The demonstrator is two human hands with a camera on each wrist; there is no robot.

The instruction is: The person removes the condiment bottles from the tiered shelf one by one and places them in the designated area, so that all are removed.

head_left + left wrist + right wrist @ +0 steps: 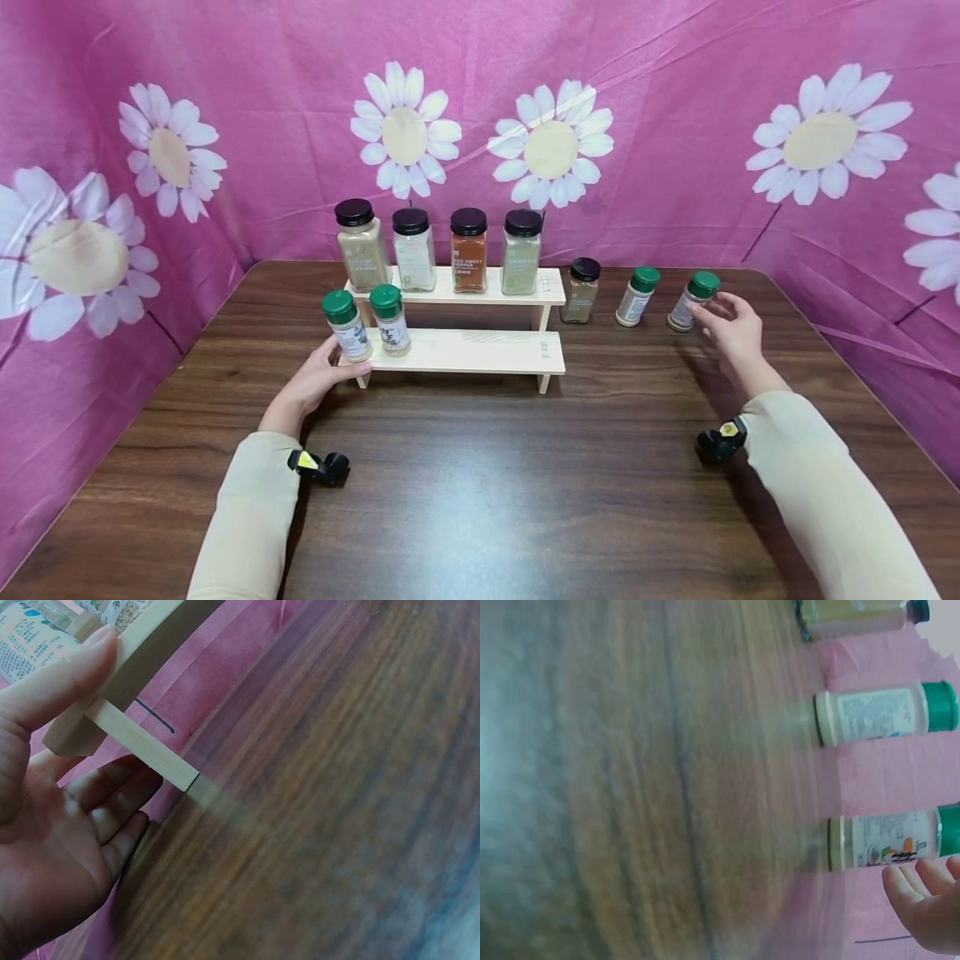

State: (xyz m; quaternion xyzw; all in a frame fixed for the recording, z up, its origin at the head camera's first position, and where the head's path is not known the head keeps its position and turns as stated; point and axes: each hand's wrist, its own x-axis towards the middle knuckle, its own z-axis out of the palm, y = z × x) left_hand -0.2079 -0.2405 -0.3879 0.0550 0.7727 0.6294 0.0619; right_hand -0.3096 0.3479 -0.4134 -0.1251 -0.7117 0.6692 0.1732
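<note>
My left hand (pixel 318 379) holds the left end of a two-tier wooden rack (pixel 480 354), thumb on top and fingers below its lower shelf. Just above that hand, a green-capped spice shaker (pixel 352 337) stands on the lower shelf, with a second green-capped shaker (pixel 395 333) to its right. Over on the right, my right hand (pixel 731 329) is beside the rightmost green-capped shaker (pixel 681 315), which stands upright on the table. The right wrist view shows its fingertips (pixel 904 889) close to that shaker's label; whether they touch it I cannot tell.
Several black-capped jars line the upper shelf, among them a red pepper jar (pixel 468 262). Right of the rack stand a smaller black-capped jar (pixel 579 298) and a green-capped shaker (pixel 632 307). A pink flowered cloth (pixel 300 150) hangs behind the brown wooden table (pixel 465 500).
</note>
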